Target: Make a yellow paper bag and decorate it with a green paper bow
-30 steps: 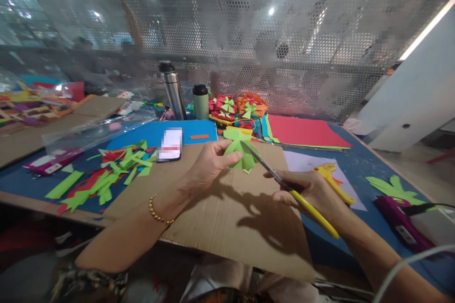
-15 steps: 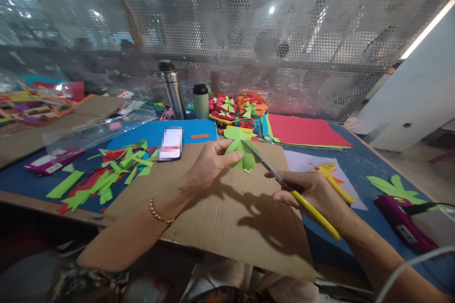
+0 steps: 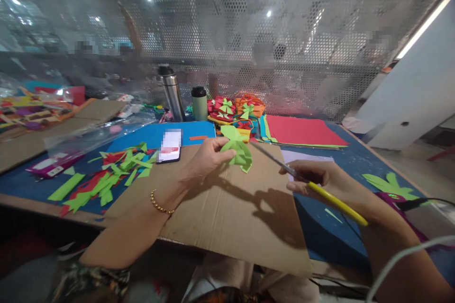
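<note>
My left hand [image 3: 213, 154] pinches a folded light-green paper cutout [image 3: 235, 149] between thumb and fingers, above the cardboard sheet. The cutout has creased, petal-like flaps. In my right hand [image 3: 316, 173] are scissors [image 3: 336, 202], seen edge-on, with a yellow handle and a long thin metal blade. The blade tip points up and left toward the cutout and stands a little apart from it. Below both hands lies the brown cardboard [image 3: 227, 213], with their shadows on it.
Green and red paper scraps [image 3: 113, 175] and a phone [image 3: 169, 146] lie left. Behind stand a steel flask [image 3: 173, 92], a green tumbler [image 3: 199, 104] and decorated paper pieces [image 3: 227, 106]. Red sheets [image 3: 302, 130] lie at the back right; a white cable [image 3: 398, 258] crosses the lower right.
My right hand has drawn the scissors back to the right, off the green paper cutout. The cutout has turned in my left hand, which stays in nearly the same place.
</note>
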Action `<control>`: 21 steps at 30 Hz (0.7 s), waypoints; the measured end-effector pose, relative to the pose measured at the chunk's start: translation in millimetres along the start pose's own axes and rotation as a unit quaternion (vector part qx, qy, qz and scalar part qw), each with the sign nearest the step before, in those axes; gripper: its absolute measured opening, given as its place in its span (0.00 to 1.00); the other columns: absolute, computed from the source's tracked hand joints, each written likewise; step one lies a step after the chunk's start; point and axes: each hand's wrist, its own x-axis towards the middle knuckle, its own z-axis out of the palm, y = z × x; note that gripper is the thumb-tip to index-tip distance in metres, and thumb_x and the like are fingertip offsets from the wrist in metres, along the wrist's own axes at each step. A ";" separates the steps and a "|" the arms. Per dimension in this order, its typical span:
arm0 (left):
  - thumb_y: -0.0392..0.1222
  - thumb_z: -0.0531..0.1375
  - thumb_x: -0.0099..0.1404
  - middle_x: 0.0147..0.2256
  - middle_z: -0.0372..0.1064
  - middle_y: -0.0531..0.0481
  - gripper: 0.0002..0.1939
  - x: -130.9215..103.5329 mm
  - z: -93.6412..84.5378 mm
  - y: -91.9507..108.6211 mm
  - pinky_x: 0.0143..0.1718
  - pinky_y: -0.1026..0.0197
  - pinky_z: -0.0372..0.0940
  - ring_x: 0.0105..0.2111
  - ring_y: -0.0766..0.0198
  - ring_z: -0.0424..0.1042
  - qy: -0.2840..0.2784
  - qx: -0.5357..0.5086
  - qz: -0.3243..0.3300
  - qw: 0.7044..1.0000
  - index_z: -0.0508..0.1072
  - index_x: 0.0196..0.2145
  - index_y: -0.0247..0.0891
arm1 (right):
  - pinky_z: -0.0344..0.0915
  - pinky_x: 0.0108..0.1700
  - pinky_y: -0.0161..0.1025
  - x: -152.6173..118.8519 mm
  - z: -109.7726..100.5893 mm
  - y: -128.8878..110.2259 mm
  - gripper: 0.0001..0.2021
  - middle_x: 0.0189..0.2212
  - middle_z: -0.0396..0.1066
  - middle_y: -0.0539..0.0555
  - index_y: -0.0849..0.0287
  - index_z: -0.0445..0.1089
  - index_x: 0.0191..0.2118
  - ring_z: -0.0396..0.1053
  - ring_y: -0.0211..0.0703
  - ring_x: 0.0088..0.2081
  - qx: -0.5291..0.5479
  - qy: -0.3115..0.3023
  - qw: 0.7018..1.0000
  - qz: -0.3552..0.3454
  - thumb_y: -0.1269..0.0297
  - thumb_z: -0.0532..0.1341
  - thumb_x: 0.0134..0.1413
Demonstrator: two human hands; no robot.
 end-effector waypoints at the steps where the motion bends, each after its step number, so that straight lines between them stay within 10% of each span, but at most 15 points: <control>1: 0.39 0.66 0.54 0.25 0.70 0.51 0.04 -1.7 -0.1 0.6 0.26 0.63 0.56 0.26 0.66 0.63 -0.048 0.018 -0.009 0.999 0.78 0.24 0.38 | 0.54 0.26 0.36 1.2 1.3 3.2 0.24 0.23 0.61 0.47 0.58 0.79 0.37 0.57 0.37 0.25 0.034 0.040 0.999 0.003 0.39 0.70 0.50; 7: 0.40 0.66 0.56 0.23 0.72 0.49 0.06 -20.3 6.8 6.5 0.23 0.63 0.58 0.22 0.66 0.64 -0.355 0.047 -0.069 0.931 0.83 0.27 0.37 | 0.66 0.32 0.38 9.3 19.4 3.2 0.24 0.32 0.73 0.51 0.57 0.76 0.46 0.66 0.39 0.29 0.181 0.109 0.978 0.003 0.50 0.75 0.45; 14: 0.38 0.65 0.56 0.21 0.69 0.51 0.06 -21.6 9.2 5.6 0.21 0.64 0.56 0.21 0.67 0.63 -0.434 0.085 -0.075 0.894 0.83 0.27 0.37 | 0.70 0.38 0.38 9.0 28.1 -14.6 0.25 0.35 0.74 0.52 0.60 0.79 0.48 0.70 0.41 0.35 0.167 -0.040 0.985 -0.008 0.48 0.75 0.49; 21: 0.37 0.65 0.54 0.20 0.66 0.54 0.03 -12.8 6.7 3.5 0.18 0.67 0.54 0.19 0.69 0.62 -0.469 0.073 -0.106 0.874 0.76 0.25 0.35 | 0.64 0.27 0.34 4.8 37.5 -13.6 0.30 0.30 0.68 0.46 0.54 0.78 0.56 0.63 0.36 0.28 0.191 -0.020 0.981 -0.012 0.56 0.78 0.45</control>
